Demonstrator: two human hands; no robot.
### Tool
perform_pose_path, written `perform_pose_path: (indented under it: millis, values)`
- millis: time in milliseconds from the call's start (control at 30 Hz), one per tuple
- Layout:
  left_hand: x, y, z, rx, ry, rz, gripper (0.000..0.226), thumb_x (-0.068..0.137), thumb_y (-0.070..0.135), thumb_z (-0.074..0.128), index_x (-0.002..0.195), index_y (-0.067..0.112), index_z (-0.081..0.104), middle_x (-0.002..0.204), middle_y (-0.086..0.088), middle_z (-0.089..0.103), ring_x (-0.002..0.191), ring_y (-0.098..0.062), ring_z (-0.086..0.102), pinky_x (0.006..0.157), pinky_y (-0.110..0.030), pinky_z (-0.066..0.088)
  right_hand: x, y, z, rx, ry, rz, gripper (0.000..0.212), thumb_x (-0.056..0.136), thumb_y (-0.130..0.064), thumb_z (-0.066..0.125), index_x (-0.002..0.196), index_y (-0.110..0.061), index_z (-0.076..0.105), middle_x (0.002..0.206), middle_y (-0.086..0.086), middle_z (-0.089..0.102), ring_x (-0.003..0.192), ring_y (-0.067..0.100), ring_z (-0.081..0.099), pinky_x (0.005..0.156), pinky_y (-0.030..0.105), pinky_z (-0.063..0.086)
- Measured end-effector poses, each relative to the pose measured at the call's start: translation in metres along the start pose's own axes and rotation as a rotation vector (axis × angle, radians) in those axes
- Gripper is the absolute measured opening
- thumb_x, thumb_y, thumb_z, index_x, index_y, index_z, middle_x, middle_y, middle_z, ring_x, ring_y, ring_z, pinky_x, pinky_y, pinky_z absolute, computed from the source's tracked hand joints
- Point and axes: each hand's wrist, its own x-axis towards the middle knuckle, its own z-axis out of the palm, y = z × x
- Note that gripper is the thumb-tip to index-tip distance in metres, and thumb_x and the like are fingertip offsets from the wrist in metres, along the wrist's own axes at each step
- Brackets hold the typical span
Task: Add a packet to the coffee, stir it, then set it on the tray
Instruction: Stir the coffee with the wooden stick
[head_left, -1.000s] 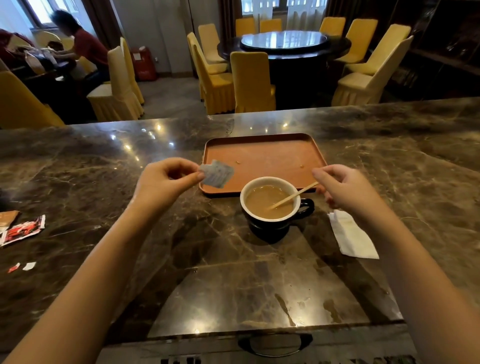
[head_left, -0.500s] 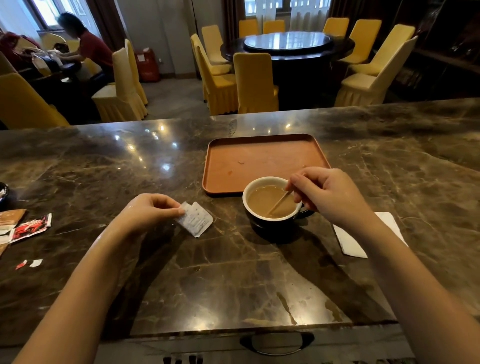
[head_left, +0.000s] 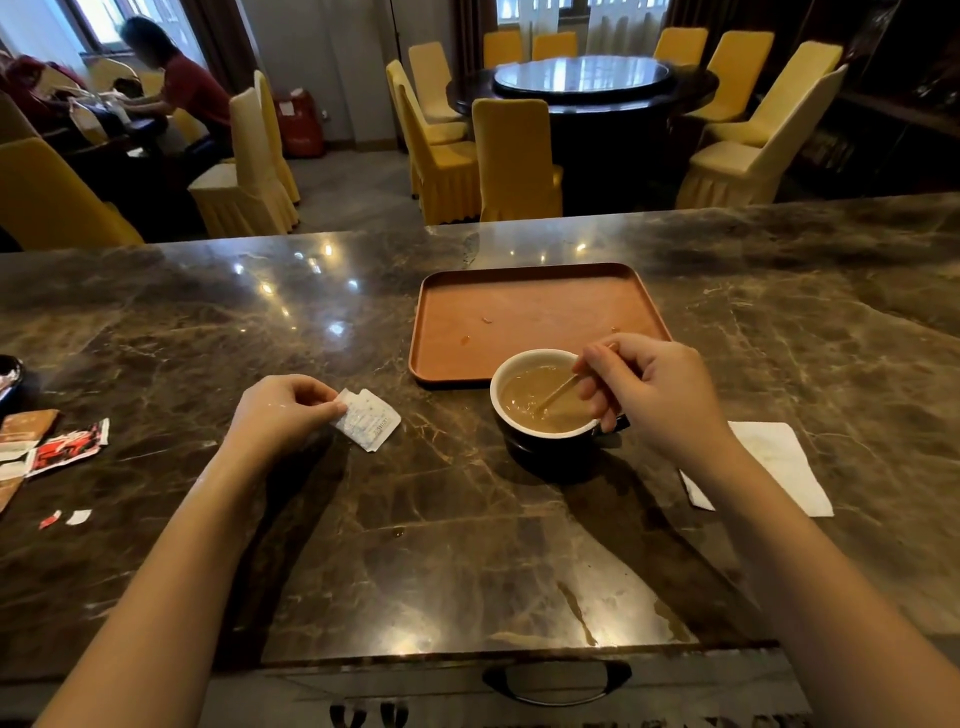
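A dark cup (head_left: 540, 446) with a white inside holds light brown coffee and stands on the marble counter, just in front of the orange tray (head_left: 535, 283). My right hand (head_left: 654, 387) is over the cup's right side, pinching a thin wooden stir stick (head_left: 558, 391) whose tip dips into the coffee. My left hand (head_left: 278, 413) rests on the counter to the cup's left and pinches the corner of a torn white packet (head_left: 369, 420), which lies flat on the marble.
A white napkin (head_left: 779, 465) lies to the right of the cup. Red and brown wrappers (head_left: 52, 444) and small torn scraps (head_left: 65, 518) sit at the left edge. Beyond the counter stand yellow chairs, a round table and a seated person.
My left hand has come down from beside the tray and laid the packet on the counter. My right hand has moved over the cup, with the stick's tip shifting in the coffee.
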Motion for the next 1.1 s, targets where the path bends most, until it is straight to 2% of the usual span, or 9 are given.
perform_pose_path:
  millis: [67,167,267,333,433,600,767,933,1100]
  values:
    - [0.001,-0.001,0.002,0.020,0.034,0.019,0.009,0.077,0.026,0.070,0.085,0.023,0.067,0.076,0.010,0.061,0.075,-0.005,0.055,0.063,-0.023,0.042,-0.001,-0.001,-0.009,-0.003,-0.009,0.022,0.022,0.090,-0.021,0.052,0.076,-0.014,0.067,0.055,-0.002,0.065,0.044,0.010,0.058,0.041,0.014,0.046]
    - [0.000,-0.002,0.005,0.049,0.079,0.035,0.015,0.077,0.026,0.069,0.091,0.020,0.068,0.080,0.006,0.063,0.079,-0.010,0.056,0.075,-0.032,0.047,0.002,-0.002,-0.019,-0.191,0.050,-0.035,0.023,0.090,-0.022,0.052,0.075,-0.013,0.066,0.055,-0.004,0.062,0.044,0.005,0.058,0.040,0.010,0.043]
    - [-0.004,-0.002,0.011,0.116,0.163,0.056,0.015,0.078,0.026,0.068,0.091,0.019,0.070,0.089,-0.001,0.069,0.085,-0.016,0.058,0.078,-0.036,0.048,0.006,-0.002,-0.021,-0.356,0.139,-0.115,0.025,0.091,-0.022,0.051,0.079,-0.007,0.067,0.061,0.001,0.064,0.051,0.010,0.059,0.048,0.022,0.051]
    - [-0.007,0.002,0.013,0.182,0.247,0.092,0.016,0.079,0.024,0.066,0.093,0.016,0.070,0.094,-0.005,0.070,0.089,-0.021,0.059,0.077,-0.036,0.046,0.007,-0.001,-0.016,-0.366,0.168,-0.134,0.025,0.091,-0.021,0.050,0.082,-0.006,0.067,0.065,0.005,0.066,0.055,0.013,0.060,0.053,0.028,0.053]
    - [-0.019,0.015,0.025,0.265,0.301,0.185,0.025,0.083,0.023,0.061,0.104,0.012,0.066,0.106,-0.011,0.068,0.099,-0.027,0.057,0.084,-0.042,0.046,0.006,0.001,-0.004,-0.319,0.144,-0.125,0.022,0.091,-0.020,0.050,0.085,-0.008,0.067,0.068,0.006,0.067,0.056,0.012,0.062,0.054,0.025,0.053]
    - [-0.065,0.039,0.076,0.190,0.104,0.472,0.047,0.087,0.031,0.055,0.130,0.013,0.047,0.138,-0.008,0.049,0.128,-0.022,0.040,0.106,-0.034,0.027,-0.001,-0.001,0.004,-0.116,0.017,-0.064,0.017,0.090,-0.020,0.052,0.085,-0.015,0.067,0.068,-0.002,0.066,0.057,0.009,0.061,0.050,0.013,0.050]
    - [-0.074,0.038,0.107,0.347,-0.106,0.514,0.065,0.090,0.050,0.035,0.144,0.018,0.015,0.156,-0.004,0.010,0.142,-0.015,0.002,0.113,-0.030,-0.002,-0.003,-0.008,-0.012,-0.092,-0.046,-0.044,0.021,0.090,-0.022,0.052,0.077,-0.017,0.068,0.060,-0.004,0.065,0.049,0.007,0.059,0.044,0.009,0.043]
    - [-0.073,0.031,0.115,0.499,-0.086,0.538,0.071,0.087,0.060,0.018,0.145,0.020,0.005,0.156,-0.003,-0.001,0.141,-0.014,-0.007,0.111,-0.029,-0.009,0.004,-0.009,-0.017,-0.376,0.057,-0.164,0.021,0.091,-0.019,0.051,0.079,-0.011,0.067,0.057,-0.011,0.055,0.052,0.006,0.056,0.049,0.015,0.045]
    - [-0.074,0.030,0.117,0.540,-0.068,0.541,0.071,0.086,0.062,0.011,0.144,0.021,0.002,0.155,-0.002,-0.004,0.141,-0.012,-0.009,0.111,-0.029,-0.010,0.003,-0.006,-0.001,-0.343,0.061,-0.173,0.020,0.091,-0.019,0.051,0.086,-0.008,0.067,0.069,0.001,0.064,0.060,0.009,0.060,0.056,0.022,0.051]
